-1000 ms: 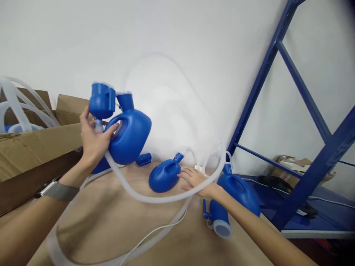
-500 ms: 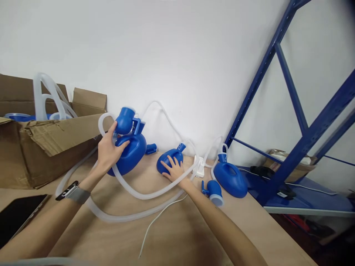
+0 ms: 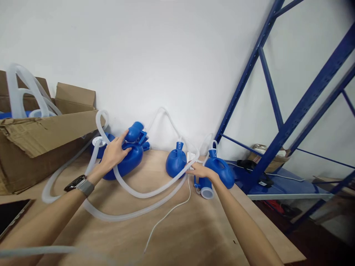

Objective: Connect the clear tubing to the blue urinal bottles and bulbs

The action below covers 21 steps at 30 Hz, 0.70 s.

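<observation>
My left hand [image 3: 115,149] is closed around a blue plastic urinal bottle [image 3: 129,162] near the box. A blue funnel-shaped cup [image 3: 134,132] rests at its top by my index finger. From the bottles a thick translucent hose [image 3: 144,194] loops across the table. My right hand [image 3: 199,170] is open, its fingers stretched leftward by the hose and a white power strip [image 3: 190,157]. Just left of those fingers stands a second urinal bottle [image 3: 176,163]. A third bottle [image 3: 222,171] and a blue cup with a pale rim [image 3: 205,187] lie beyond my right wrist.
A cardboard box [image 3: 50,136] holding more hoses and blue parts stands at left. A dark flat device [image 3: 12,214] lies in front of it. A thin white cable [image 3: 166,218] crosses the wooden table [image 3: 194,236]. Blue metal shelving [image 3: 266,173] rises at right.
My right hand has left the middle bottle and moved right; that bottle now stands turned and further right. My left hand has lowered its bottle towards the table, and the view has swung right.
</observation>
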Tool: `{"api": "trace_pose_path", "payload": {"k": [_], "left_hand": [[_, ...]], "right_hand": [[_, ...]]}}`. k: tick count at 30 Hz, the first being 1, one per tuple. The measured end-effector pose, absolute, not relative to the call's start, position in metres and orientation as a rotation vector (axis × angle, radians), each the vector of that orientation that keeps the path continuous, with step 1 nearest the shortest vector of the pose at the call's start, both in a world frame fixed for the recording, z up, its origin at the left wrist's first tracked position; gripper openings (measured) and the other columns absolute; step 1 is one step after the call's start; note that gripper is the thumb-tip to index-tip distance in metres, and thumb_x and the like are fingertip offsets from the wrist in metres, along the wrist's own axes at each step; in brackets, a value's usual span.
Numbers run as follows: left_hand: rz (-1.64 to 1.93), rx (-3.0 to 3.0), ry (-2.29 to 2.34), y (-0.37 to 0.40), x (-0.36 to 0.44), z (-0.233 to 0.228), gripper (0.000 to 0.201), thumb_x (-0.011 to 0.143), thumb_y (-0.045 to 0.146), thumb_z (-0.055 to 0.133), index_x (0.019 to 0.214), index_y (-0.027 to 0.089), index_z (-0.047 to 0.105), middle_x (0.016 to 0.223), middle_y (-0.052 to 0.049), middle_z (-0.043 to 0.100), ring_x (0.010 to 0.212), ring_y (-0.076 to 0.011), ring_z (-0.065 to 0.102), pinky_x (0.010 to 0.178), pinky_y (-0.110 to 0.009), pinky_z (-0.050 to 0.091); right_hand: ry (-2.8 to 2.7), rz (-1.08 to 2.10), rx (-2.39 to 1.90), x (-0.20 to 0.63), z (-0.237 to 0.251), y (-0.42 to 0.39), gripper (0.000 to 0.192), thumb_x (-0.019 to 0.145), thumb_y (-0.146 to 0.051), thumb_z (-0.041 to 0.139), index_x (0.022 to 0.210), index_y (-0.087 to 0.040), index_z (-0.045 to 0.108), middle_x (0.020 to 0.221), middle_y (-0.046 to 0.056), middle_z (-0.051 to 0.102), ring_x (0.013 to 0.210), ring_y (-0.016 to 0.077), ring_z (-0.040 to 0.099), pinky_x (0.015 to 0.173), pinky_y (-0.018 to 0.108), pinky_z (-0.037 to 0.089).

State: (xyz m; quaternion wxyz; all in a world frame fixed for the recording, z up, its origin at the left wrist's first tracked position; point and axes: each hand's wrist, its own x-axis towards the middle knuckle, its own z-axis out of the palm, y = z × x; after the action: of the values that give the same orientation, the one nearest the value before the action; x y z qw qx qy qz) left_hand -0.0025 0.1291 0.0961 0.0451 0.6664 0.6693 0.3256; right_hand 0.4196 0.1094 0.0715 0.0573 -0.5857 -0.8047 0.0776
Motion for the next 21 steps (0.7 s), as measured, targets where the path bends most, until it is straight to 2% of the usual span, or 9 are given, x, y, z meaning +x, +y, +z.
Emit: {"api": "trace_pose_path", "payload": {"k": [2, 4, 7, 9, 12, 15, 18, 20, 21], "left_hand": [[0.898, 2.048, 2.032, 0.134, 0.007, 0.09, 0.087, 0.075, 0.062, 0.046, 0.153, 0.041, 0.015, 0.144, -0.002, 0.053, 0.127, -0.0118, 0.059, 0.118, -0.026, 0.053], [0.832, 2.05, 2.019, 0.142, 0.016, 0.084, 0.086, 0.074, 0.062, 0.047, 0.153, 0.041, 0.018, 0.144, -0.002, 0.054, 0.128, -0.0136, 0.06, 0.116, -0.027, 0.053], [0.77, 2.06, 1.993, 0.156, 0.028, 0.078, 0.085, 0.074, 0.063, 0.046, 0.152, 0.036, 0.024, 0.144, -0.005, 0.054, 0.127, -0.0146, 0.06, 0.117, -0.028, 0.053], [0.741, 2.069, 1.981, 0.165, 0.035, 0.077, 0.086, 0.074, 0.064, 0.046, 0.151, 0.033, 0.027, 0.144, -0.008, 0.053, 0.126, -0.0145, 0.061, 0.119, -0.029, 0.052], [0.721, 2.08, 1.959, 0.177, 0.044, 0.078, 0.09, 0.072, 0.07, 0.044, 0.151, 0.029, 0.03, 0.144, -0.011, 0.052, 0.129, -0.0173, 0.059, 0.123, -0.034, 0.05], [0.745, 2.085, 1.937, 0.183, 0.048, 0.08, 0.101, 0.07, 0.079, 0.036, 0.154, 0.024, 0.026, 0.148, -0.015, 0.046, 0.137, -0.0222, 0.052, 0.128, -0.041, 0.045], [0.814, 2.104, 1.905, 0.18, 0.042, 0.086, 0.109, 0.067, 0.082, 0.039, 0.156, 0.024, 0.019, 0.159, -0.015, 0.029, 0.148, -0.0239, 0.042, 0.135, -0.041, 0.04], [0.862, 2.121, 1.87, 0.171, 0.036, 0.094, 0.106, 0.066, 0.082, 0.039, 0.154, 0.025, 0.026, 0.163, -0.011, 0.022, 0.152, -0.0218, 0.038, 0.138, -0.038, 0.038], [0.88, 2.128, 1.847, 0.162, 0.032, 0.099, 0.102, 0.067, 0.082, 0.038, 0.151, 0.025, 0.034, 0.163, -0.008, 0.024, 0.151, -0.0193, 0.04, 0.138, -0.036, 0.04]], "right_hand": [[-2.247, 0.149, -1.928, 0.415, 0.069, 0.106, 0.044, 0.1, -0.037, 0.043, 0.132, -0.016, 0.064, 0.131, 0.016, 0.064, 0.126, 0.0311, 0.058, 0.106, 0.041, 0.046], [-2.057, 0.042, -2.054, 0.405, 0.065, 0.102, 0.05, 0.102, -0.033, 0.033, 0.141, -0.012, 0.056, 0.133, 0.021, 0.061, 0.125, 0.0343, 0.059, 0.102, 0.044, 0.047], [-1.897, -0.088, -2.168, 0.383, 0.064, 0.099, 0.056, 0.101, -0.03, 0.03, 0.152, -0.011, 0.043, 0.143, 0.024, 0.054, 0.129, 0.0371, 0.056, 0.101, 0.049, 0.047], [-1.861, -0.164, -2.233, 0.367, 0.068, 0.101, 0.055, 0.098, -0.026, 0.035, 0.15, -0.011, 0.048, 0.145, 0.027, 0.05, 0.131, 0.0426, 0.052, 0.101, 0.058, 0.044], [-1.915, -0.237, -2.295, 0.337, 0.073, 0.108, 0.045, 0.09, -0.02, 0.048, 0.128, -0.005, 0.068, 0.134, 0.034, 0.056, 0.129, 0.0507, 0.05, 0.098, 0.068, 0.038], [-2.106, -0.182, -2.261, 0.305, 0.071, 0.114, 0.031, 0.086, -0.016, 0.058, 0.109, -0.006, 0.075, 0.113, 0.029, 0.069, 0.115, 0.0436, 0.062, 0.093, 0.059, 0.045], [-2.289, -0.147, -2.134, 0.283, 0.063, 0.107, 0.026, 0.089, -0.018, 0.06, 0.108, -0.008, 0.075, 0.112, 0.023, 0.071, 0.116, 0.0373, 0.064, 0.092, 0.05, 0.049], [-2.363, -0.13, -2.036, 0.278, 0.057, 0.095, 0.029, 0.093, -0.025, 0.058, 0.109, -0.008, 0.074, 0.114, 0.024, 0.07, 0.115, 0.0373, 0.064, 0.089, 0.047, 0.051], [-2.383, -0.119, -1.988, 0.279, 0.055, 0.087, 0.031, 0.095, -0.028, 0.056, 0.109, -0.008, 0.074, 0.114, 0.023, 0.069, 0.112, 0.0365, 0.066, 0.087, 0.045, 0.052]]}}
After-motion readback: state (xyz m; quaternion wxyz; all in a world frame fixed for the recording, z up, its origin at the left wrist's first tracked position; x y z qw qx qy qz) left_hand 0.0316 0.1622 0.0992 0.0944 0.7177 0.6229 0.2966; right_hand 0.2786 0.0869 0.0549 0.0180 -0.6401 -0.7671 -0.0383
